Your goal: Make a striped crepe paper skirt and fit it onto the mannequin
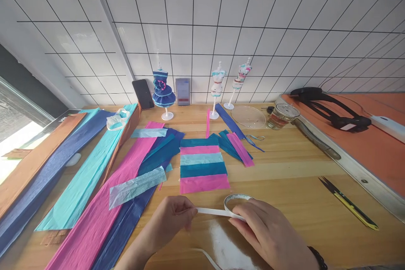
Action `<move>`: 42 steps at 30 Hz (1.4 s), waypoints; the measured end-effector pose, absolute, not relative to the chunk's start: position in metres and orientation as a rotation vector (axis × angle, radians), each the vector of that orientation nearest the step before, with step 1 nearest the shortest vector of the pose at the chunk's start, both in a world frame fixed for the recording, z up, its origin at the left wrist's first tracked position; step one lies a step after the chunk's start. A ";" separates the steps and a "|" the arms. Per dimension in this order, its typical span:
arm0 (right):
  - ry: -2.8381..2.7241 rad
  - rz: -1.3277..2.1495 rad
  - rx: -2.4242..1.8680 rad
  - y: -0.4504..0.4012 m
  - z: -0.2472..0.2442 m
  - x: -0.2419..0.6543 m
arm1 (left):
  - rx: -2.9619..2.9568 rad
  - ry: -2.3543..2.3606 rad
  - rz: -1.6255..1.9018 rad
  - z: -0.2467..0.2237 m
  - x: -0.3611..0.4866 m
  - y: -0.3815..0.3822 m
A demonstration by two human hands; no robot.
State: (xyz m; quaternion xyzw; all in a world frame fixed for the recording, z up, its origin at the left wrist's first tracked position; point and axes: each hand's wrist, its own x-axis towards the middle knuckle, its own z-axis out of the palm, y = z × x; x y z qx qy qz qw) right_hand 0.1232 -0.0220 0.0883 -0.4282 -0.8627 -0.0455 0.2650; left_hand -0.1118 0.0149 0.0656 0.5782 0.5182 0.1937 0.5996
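Observation:
Between my two hands runs a short stretch of white tape, its free end pinched in the fingers of my left hand. My right hand grips the roll of tape, which stands tilted above the wooden table. Just beyond the hands lies a panel of joined paper strips in teal, pink and light blue. A loose light blue strip rests to the left, over long pink crepe paper and dark blue crepe paper. A curled white strip lies near the front edge.
At the back stand a mannequin in a blue dress and two small white mannequins. A phone leans on the tiled wall. Yellow-black tweezers and a glass jar are on the right. Turquoise crepe paper spreads leftward.

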 end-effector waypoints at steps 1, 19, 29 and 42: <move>-2.334 -0.112 -1.165 -0.022 0.088 0.124 | 1.345 1.224 0.446 0.066 -0.112 0.016; -2.607 -0.284 -1.330 -0.002 0.074 0.147 | 1.377 1.518 0.449 0.059 -0.118 0.034; -2.714 -0.383 -1.347 0.017 0.069 0.140 | 1.364 1.580 0.420 0.050 -0.121 0.043; -2.740 -0.232 -1.254 0.018 0.063 0.148 | 1.297 1.591 0.373 0.048 -0.129 0.049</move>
